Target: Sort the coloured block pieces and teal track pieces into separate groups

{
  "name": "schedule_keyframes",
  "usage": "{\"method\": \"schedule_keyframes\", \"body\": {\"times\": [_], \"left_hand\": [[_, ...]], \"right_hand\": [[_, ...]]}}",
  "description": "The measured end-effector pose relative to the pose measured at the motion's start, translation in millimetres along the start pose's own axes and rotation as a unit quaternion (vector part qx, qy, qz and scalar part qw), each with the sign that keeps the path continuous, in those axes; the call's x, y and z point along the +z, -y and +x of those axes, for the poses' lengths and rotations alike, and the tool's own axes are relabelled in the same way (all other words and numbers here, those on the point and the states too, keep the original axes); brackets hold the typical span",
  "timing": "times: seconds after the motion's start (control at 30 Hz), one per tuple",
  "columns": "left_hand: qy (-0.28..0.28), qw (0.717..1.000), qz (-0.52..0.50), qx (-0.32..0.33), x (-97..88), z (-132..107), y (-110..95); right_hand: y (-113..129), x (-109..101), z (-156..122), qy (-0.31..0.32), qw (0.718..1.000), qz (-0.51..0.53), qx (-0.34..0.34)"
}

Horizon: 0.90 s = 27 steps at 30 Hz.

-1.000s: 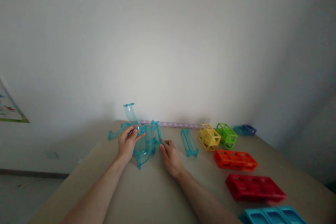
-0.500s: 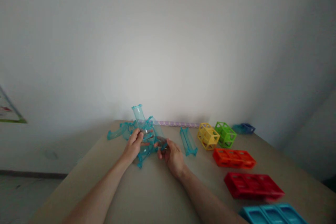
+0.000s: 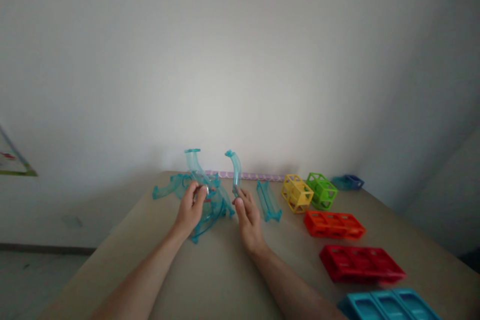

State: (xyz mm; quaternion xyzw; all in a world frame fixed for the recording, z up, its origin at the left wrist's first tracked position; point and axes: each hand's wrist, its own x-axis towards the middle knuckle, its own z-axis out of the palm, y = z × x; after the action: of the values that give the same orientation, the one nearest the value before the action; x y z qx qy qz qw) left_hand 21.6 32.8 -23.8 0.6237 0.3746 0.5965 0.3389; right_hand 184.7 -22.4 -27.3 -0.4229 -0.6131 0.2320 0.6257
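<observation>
My left hand [image 3: 191,206] is closed on the near end of a translucent teal track piece [image 3: 194,164], whose far end stands up toward the wall. In my right hand [image 3: 249,217] a narrower curved teal track piece [image 3: 236,170] is gripped at its lower end and held upright, bending left at the top. Between and behind the hands lies a heap of teal track pieces [image 3: 213,210], partly hidden by my left hand. A straight teal track piece [image 3: 269,201] rests on the table just right of my right hand.
To the right stand a yellow cube frame [image 3: 297,193] and a green one [image 3: 321,191]. Nearer are an orange block [image 3: 333,225], a red block [image 3: 362,264] and a blue block [image 3: 390,305]. A dark blue piece [image 3: 353,182] sits far right. A purple patterned strip [image 3: 258,176] runs along the wall.
My right hand has come up out of the heap, raising a curved track piece upright. The piece in my left hand has turned, so its curve now shows.
</observation>
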Motion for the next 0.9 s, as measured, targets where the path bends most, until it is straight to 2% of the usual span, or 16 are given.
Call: {"method": "schedule_keyframes", "body": {"times": [0.13,0.23,0.47,0.67,0.8,0.9], "left_hand": [[0.074,0.986,0.13,0.069,2.5,-6.5,-6.8],[0.105,0.973,0.174,0.106,5.2,-9.7,-8.5],[0.113,0.969,0.173,0.137,7.4,-10.1,-6.6],[0.126,0.972,0.151,0.127,7.9,-9.7,-8.5],[0.119,0.975,0.138,0.123,8.0,-10.0,-9.5],[0.091,0.983,0.12,0.104,6.1,-9.0,-8.9]], "right_hand": [[-1.4,0.9,-1.3,0.023,0.999,-0.025,-0.006],[-3.8,1.9,-1.8,0.034,0.999,-0.027,-0.021],[3.0,2.4,-0.3,0.088,0.994,0.011,-0.063],[4.6,2.0,0.9,0.105,0.992,0.024,-0.063],[-2.2,4.5,-0.6,0.085,0.994,0.032,-0.054],[-8.6,5.4,-2.3,0.034,0.999,0.038,-0.019]]}}
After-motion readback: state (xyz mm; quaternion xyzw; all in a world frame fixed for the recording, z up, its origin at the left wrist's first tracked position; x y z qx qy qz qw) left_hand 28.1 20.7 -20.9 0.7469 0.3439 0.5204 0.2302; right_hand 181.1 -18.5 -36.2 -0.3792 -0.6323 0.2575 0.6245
